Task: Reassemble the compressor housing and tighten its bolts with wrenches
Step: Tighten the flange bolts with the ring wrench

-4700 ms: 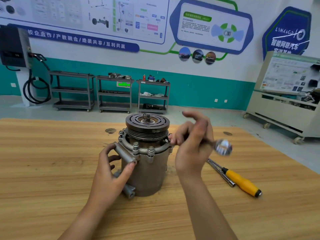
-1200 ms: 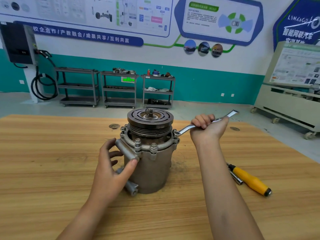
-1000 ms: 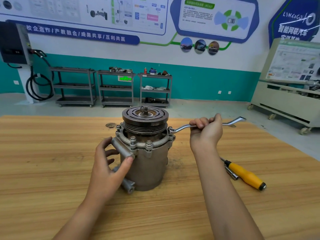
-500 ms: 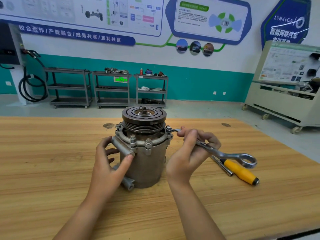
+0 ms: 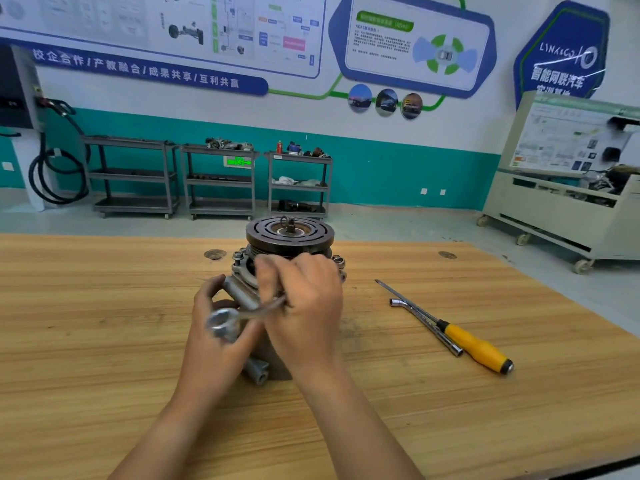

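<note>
both forearms rise from the bottom edge to centre frame; left hand curls round the compressor, right hand overlaps it from the right, fingers gripping a blurred wrench

Grey metal compressor housing largely screened from view
The right hand covers its front flange; the silver ring wrench is motion-blurred, its far end buried in that grip.
</note>
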A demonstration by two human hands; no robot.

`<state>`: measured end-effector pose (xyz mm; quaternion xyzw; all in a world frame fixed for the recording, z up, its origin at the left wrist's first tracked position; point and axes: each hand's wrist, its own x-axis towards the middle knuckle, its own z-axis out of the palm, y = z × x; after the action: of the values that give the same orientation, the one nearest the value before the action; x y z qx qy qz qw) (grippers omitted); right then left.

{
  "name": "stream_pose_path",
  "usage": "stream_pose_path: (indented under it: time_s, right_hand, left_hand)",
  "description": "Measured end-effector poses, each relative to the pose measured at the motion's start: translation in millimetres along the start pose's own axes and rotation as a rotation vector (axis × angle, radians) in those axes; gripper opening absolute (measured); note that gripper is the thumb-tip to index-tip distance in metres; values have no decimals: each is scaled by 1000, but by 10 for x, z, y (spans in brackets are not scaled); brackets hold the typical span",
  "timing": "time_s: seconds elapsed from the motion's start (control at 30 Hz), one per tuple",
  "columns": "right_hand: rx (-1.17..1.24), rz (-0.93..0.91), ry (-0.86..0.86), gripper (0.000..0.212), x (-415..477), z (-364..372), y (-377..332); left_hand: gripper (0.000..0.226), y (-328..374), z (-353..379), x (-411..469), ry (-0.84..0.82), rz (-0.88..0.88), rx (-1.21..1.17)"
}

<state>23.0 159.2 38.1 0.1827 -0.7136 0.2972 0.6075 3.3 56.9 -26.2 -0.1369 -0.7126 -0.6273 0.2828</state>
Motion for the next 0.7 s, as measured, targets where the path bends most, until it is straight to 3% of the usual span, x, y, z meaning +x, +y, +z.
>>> stream_pose_path:
  time_s: [0.1,0.2,0.27,0.33,0.43,0.6,0.7]
  right_hand:
    - [-178,11,-39,39,-18,98,-71]
    - [-104,65,-11,38,71,107,-96]
    - [93,120,28,41,182,40,-131]
    - [401,212,174,37,354,-111,-194]
    - [857,495,395,41,681,-434,-194]
    - [1172,888,469,62,1095,-747,235]
    - [1265,1152,430,61,1149,-678,520]
  left_hand:
    - [61,-30,0,10,-34,31,2]
    - [60,-26,-12,-11,-39,29,-7]
    - [57,-24,-15,-23,-26,-3,-4]
    - [68,4,-19,-23,-25,-31,7]
    - [75,48,-27,-19,-23,-56,-4]
    - [79,54,-29,-24,-21,-63,6]
    - [74,73,-37,-19,-39,-85,-47]
